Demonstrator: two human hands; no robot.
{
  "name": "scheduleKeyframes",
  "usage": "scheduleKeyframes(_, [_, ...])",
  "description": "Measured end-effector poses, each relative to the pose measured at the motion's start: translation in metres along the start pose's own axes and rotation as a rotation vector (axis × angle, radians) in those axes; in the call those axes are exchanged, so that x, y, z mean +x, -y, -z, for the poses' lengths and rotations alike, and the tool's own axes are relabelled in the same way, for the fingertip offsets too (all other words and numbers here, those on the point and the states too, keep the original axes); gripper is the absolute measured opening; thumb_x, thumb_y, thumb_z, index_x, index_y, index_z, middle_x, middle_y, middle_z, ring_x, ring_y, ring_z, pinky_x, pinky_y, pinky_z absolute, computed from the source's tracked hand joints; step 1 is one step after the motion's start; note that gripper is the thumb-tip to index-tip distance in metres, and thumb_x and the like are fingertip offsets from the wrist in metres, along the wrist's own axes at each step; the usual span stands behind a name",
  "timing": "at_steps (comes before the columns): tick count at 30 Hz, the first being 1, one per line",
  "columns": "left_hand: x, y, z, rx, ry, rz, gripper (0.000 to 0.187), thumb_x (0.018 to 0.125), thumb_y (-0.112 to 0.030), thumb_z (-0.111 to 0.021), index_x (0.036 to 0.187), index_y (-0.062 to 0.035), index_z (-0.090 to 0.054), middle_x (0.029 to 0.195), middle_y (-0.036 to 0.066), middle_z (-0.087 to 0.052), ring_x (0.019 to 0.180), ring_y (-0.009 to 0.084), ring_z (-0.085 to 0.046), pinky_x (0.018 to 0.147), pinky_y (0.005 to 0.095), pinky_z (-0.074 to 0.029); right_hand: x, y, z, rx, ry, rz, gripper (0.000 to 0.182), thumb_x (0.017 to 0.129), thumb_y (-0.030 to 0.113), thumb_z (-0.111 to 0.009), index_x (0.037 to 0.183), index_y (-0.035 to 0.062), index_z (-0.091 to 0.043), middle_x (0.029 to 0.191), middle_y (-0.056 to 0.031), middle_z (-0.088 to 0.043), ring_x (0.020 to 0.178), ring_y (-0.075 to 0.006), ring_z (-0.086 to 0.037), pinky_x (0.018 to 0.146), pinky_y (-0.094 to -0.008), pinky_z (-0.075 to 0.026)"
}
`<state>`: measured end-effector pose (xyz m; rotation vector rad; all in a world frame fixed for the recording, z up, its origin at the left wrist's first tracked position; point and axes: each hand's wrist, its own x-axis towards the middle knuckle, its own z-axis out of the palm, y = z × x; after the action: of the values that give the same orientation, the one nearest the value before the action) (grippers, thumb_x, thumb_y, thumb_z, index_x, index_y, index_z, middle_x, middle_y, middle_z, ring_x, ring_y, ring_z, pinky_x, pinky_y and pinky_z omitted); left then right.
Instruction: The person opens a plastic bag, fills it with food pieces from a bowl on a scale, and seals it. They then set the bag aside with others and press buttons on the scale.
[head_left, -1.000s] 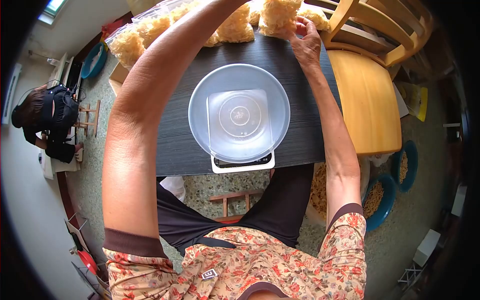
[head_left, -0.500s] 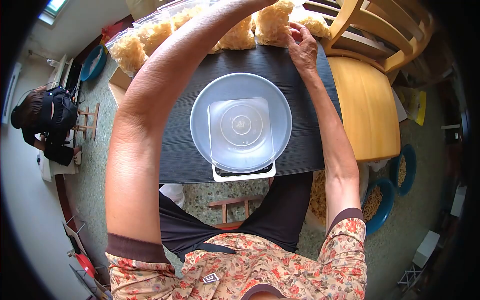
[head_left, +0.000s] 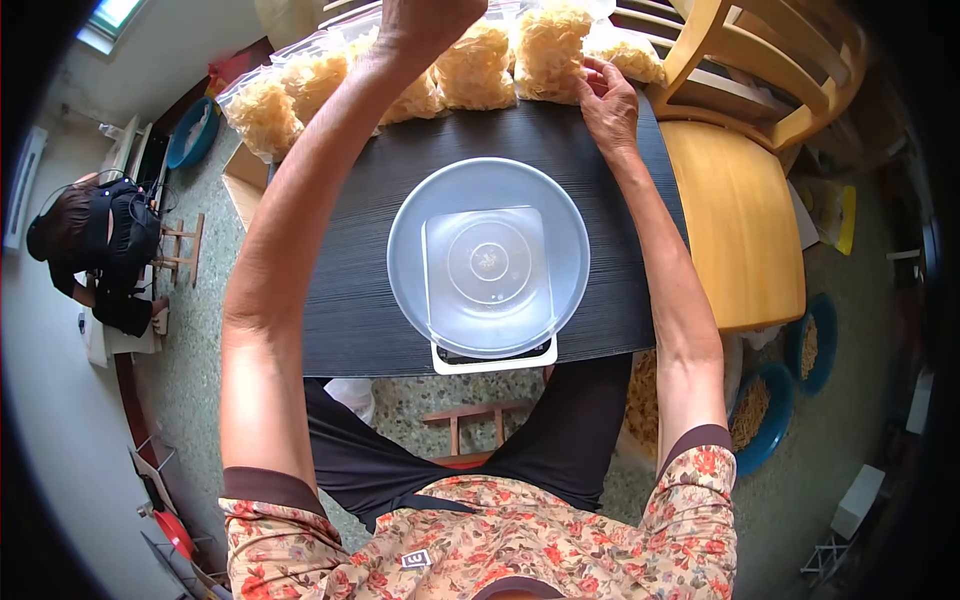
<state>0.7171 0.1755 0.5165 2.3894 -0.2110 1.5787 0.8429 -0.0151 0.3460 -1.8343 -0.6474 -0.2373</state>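
Note:
Clear plastic bags of pale yellow dried flakes (head_left: 475, 70) stand in a row along the far edge of the dark table (head_left: 345, 250). My right hand (head_left: 608, 108) is at the lower right side of one upright bag (head_left: 552, 55), its bent fingers and thumb gripping the bag's edge. My left hand (head_left: 432, 25) reaches over the row at the top of the view; its fingers are cut off by the frame edge. Between my forearms, a round translucent plastic basin (head_left: 400, 250) sits on a white kitchen scale (head_left: 495, 366). I see no flakes in the basin.
A wooden chair (head_left: 730, 225) stands against the table's right side. Blue basins (head_left: 785, 420) with pale stick-like pieces and a tub of yellow flakes (head_left: 642, 400) are on the floor at right. Another person in dark clothes (head_left: 105, 235) is at the far left, near a blue basin (head_left: 208, 150).
My left hand and forearm have shifted left and nearer, uncovering more of the bags. My right hand stays at the same bag. The view has shifted slightly.

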Motion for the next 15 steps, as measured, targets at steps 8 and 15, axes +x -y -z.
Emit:
scheduleKeyframes(8, [-0.041,0.004,-0.003,0.006,0.240,0.103,0.019,0.081,-0.014,-0.079,0.096,-0.0058,-0.071,0.105,0.013,-0.066,0.107,0.0332,-0.063,0.093,0.0448,-0.051,-0.005,0.003,-0.001,0.042,0.007,-0.017,0.039,0.093,0.031,-0.076,0.122,0.0061,-0.071,0.103,-0.0132,-0.076,0.093,-0.0219,-0.073,0.086,-0.0352,-0.058])
scheduleKeyframes(15, [-0.040,0.001,0.002,-0.029,0.223,0.121,0.018,0.083,-0.013,-0.078,0.097,-0.0047,-0.070,0.104,0.013,-0.066,0.108,0.0341,-0.063,0.093,0.0448,-0.051,-0.010,0.002,0.011,-0.013,-0.015,0.018,0.038,0.093,0.029,-0.076,0.124,0.0074,-0.071,0.113,-0.0147,-0.074,0.103,-0.0225,-0.072,0.088,-0.0362,-0.058])
